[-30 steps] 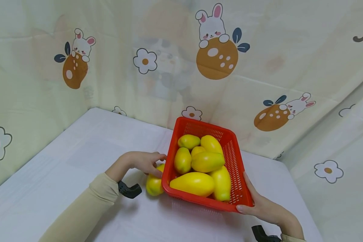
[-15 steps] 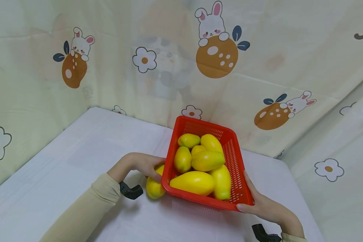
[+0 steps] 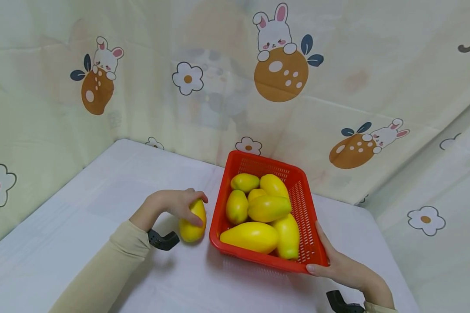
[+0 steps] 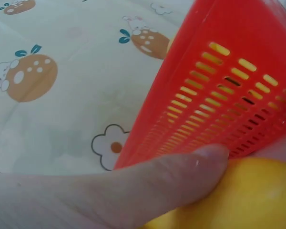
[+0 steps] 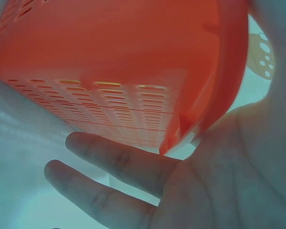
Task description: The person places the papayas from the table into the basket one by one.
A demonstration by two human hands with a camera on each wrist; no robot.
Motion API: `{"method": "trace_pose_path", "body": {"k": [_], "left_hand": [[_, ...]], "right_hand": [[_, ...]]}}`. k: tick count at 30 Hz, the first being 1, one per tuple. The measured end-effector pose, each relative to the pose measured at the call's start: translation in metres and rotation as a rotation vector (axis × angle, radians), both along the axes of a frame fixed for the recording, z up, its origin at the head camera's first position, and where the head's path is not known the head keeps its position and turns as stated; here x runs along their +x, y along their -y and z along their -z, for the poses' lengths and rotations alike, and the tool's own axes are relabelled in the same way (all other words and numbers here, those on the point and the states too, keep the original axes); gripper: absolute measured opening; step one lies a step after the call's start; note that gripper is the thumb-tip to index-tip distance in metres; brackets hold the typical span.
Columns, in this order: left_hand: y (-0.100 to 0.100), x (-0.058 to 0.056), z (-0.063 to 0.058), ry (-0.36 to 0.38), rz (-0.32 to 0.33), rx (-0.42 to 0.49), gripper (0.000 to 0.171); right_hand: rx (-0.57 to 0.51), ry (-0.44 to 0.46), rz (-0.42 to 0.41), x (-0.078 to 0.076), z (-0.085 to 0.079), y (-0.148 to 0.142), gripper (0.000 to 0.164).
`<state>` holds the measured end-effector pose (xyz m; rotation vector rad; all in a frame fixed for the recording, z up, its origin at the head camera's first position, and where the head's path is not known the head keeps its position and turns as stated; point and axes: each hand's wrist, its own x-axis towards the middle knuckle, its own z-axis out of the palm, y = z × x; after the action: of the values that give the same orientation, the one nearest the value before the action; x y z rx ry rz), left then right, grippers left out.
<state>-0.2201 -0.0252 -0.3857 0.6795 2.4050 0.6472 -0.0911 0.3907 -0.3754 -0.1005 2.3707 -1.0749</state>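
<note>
My left hand (image 3: 178, 204) grips a yellow mango (image 3: 190, 230) on the table, just left of the red plastic basket (image 3: 216, 217). In the left wrist view my thumb (image 4: 181, 174) lies across the mango (image 4: 248, 195), in front of the basket's slotted wall (image 4: 238, 28). Inside the basket lie several more yellow-green mangoes (image 3: 248, 238). At the basket's near right corner my right hand (image 3: 338, 267) holds the rim, thumb on top and a finger along the outer side. The right wrist view has two fingers (image 5: 119, 157) stretched out beneath the basket (image 5: 119, 43).
A white cloth covers the table (image 3: 102, 195). Behind it hangs a cream curtain (image 3: 149, 108) printed with rabbits and flowers, close to the basket's far side. Dark wrist mounts (image 3: 163, 240) sit on both wrists.
My left hand has closed on the mango and moved it slightly left and away from me, opening a gap beside the basket. My right hand and the basket stay in place.
</note>
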Motion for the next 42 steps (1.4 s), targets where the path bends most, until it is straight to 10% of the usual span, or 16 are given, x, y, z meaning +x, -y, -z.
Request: {"method": "trace_pose_path", "body": {"k": [18,42], "left_hand": [[-0.015,-0.001,0.007,-0.435,-0.279,-0.004,0.053],[-0.003,0.016,-0.024,-0.275,0.047,-0.054,0.037]], "right_hand": [[-0.017,0.008,0.009,0.000,0.001,0.001,0.102],[0.028,0.016,0.025,0.000,0.000,0.000,0.102]]}}
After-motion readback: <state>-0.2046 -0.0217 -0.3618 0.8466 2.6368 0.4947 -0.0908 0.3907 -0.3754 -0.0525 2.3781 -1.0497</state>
